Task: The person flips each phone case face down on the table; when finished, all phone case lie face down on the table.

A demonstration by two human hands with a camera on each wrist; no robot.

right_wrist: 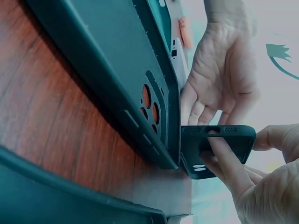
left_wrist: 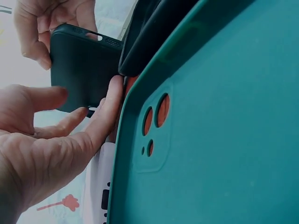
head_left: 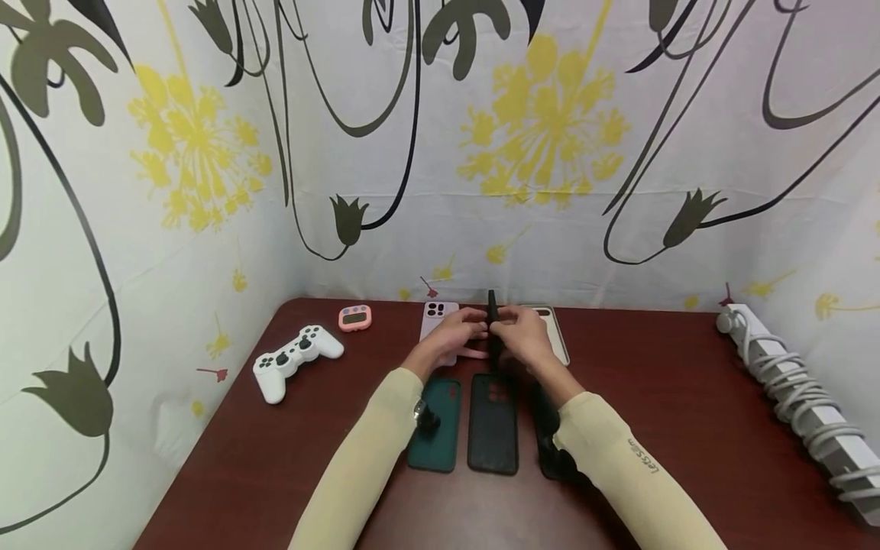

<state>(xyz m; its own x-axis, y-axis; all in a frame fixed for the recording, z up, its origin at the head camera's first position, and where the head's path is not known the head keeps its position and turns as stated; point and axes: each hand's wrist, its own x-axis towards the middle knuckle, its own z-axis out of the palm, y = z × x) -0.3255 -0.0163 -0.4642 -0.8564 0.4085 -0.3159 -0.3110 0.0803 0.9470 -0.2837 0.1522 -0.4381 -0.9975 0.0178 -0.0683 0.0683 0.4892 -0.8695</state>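
Note:
A black phone case stands on its edge between the two hands near the back of the table. My right hand grips it; in the right wrist view the right fingers reach into its hollow side, with the thumb at its edge. My left hand touches the case's back side with loosely extended fingers, the thumb lying near its flat back. Below the left hand sits a lilac phone. A teal case and another black case lie in front.
A further dark case lies partly under the right forearm, and a pale-framed phone or case behind the right hand. To the left are a white game controller and a pink timer. A cord-wrapped power strip runs along the right.

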